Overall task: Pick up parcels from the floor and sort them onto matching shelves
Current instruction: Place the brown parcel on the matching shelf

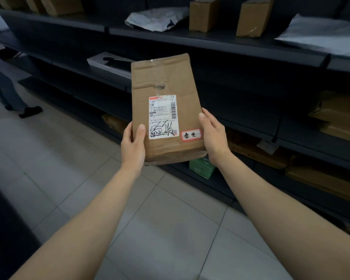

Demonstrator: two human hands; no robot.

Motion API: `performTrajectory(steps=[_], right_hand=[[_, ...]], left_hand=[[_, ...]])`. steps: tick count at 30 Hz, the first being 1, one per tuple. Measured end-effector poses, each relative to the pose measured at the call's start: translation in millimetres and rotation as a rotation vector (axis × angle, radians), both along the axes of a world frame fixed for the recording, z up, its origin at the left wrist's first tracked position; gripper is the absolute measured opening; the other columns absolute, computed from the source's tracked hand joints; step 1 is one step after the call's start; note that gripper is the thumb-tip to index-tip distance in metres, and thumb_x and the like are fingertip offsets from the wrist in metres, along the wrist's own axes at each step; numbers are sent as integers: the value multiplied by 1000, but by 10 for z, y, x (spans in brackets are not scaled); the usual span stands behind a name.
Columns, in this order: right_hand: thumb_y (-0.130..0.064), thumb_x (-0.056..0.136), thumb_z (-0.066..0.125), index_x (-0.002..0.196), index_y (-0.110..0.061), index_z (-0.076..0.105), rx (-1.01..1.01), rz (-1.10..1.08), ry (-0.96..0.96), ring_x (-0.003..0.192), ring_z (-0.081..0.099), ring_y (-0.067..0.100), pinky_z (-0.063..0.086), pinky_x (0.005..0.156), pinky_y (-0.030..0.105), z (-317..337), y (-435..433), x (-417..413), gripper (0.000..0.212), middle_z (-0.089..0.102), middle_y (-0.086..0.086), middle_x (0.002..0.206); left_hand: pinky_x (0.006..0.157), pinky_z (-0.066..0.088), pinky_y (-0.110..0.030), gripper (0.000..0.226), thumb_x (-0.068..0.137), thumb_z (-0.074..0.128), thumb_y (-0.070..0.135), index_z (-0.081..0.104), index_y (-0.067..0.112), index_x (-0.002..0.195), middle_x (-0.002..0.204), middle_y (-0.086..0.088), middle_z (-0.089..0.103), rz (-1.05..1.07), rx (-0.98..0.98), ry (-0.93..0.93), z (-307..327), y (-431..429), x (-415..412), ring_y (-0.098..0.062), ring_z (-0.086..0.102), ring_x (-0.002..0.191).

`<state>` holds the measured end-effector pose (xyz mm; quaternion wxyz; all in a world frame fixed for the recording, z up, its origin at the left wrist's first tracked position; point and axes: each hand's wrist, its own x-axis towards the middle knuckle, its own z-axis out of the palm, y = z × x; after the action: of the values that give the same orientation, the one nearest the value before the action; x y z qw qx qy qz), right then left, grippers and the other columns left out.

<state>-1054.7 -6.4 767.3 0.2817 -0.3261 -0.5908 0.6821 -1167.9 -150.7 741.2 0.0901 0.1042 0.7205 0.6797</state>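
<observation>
I hold a flat brown cardboard parcel (166, 81) upright in front of me, above the floor. It bears a white shipping label (163, 117) with black handwriting and a small red-bordered tag (191, 135). My left hand (134, 145) grips its lower left edge, thumb on the front. My right hand (214, 134) grips its lower right edge. Dark metal shelves (220, 42) run behind the parcel.
The upper shelf carries two brown boxes (204, 14), (254, 17) and grey mailer bags (156, 19), (321, 36). Lower shelves hold a white flat box (107, 63), brown parcels (337, 116) and a green box (201, 167). A person's legs (10, 91) stand at the far left on the tiled floor (149, 219).
</observation>
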Motion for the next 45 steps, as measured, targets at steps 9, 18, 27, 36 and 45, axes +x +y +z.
performTrajectory(steps=[9,18,27,36,45], right_hand=[[-35,100,51,145,-26,47,-79,-99,-62,107,61,14,52,86,29,-171,397,-241,46,60,0,129],[-32,101,51,143,-24,48,-153,-353,-11,88,61,4,50,72,22,-242,735,-753,43,62,-14,102],[-36,101,49,145,-25,45,-140,-525,-38,91,63,8,53,74,25,-264,1180,-876,46,64,-10,104],[-44,100,45,142,-25,50,-172,-563,-75,92,63,11,49,71,28,-368,1810,-971,46,67,-3,108],[-41,102,45,120,-19,64,-145,-677,-51,83,70,14,54,70,27,-403,2438,-1132,34,72,0,94]], left_hand=[[80,42,-22,49,97,50,39,43,22,143,127,5,56,-124,-63,-64,-155,509,-383,-12,54,110],[79,42,-23,48,98,49,39,42,22,143,124,5,53,-364,-87,-91,-128,1179,-1159,-13,52,109],[82,43,-26,49,98,49,41,43,22,143,129,1,57,-571,-124,-110,-177,1921,-1454,-16,54,113],[92,45,-34,53,98,48,45,38,23,145,130,-3,57,-606,-160,-152,-242,2569,-1550,-20,55,112],[60,44,-9,47,100,46,40,41,21,143,104,12,60,-673,-138,-142,-322,3260,-1730,3,57,85]])
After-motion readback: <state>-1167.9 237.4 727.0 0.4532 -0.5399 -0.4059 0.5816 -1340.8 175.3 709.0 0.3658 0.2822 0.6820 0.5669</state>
